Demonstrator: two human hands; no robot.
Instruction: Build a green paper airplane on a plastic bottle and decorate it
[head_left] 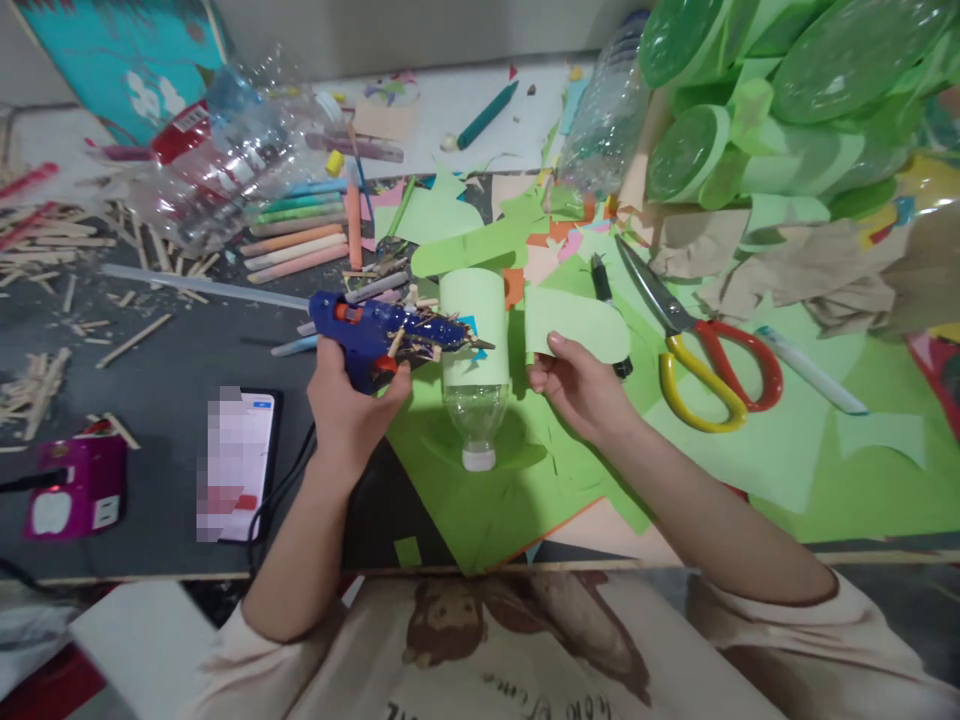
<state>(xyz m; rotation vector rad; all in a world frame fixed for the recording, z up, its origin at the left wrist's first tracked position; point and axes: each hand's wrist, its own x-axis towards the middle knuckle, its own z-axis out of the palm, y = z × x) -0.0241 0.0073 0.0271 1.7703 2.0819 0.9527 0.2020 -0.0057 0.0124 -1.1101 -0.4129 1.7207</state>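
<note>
My left hand is closed around a blue hot glue gun, with a long glue stick poking out of its back end. The gun's nozzle points right, over a plastic bottle that has pale green paper wrapped round its body. The bottle lies with its white cap toward me. Between thumb and fingers, my right hand pinches a pale green paper piece with a rounded end, just right of the bottle. Bits of wood and scraps cling about the gun's front.
Large scissors and a black pen lie to the right, on green paper sheets. Paper-covered bottles crowd the back right. On the left are a phone, a purple power box, wood sticks and clear bottles.
</note>
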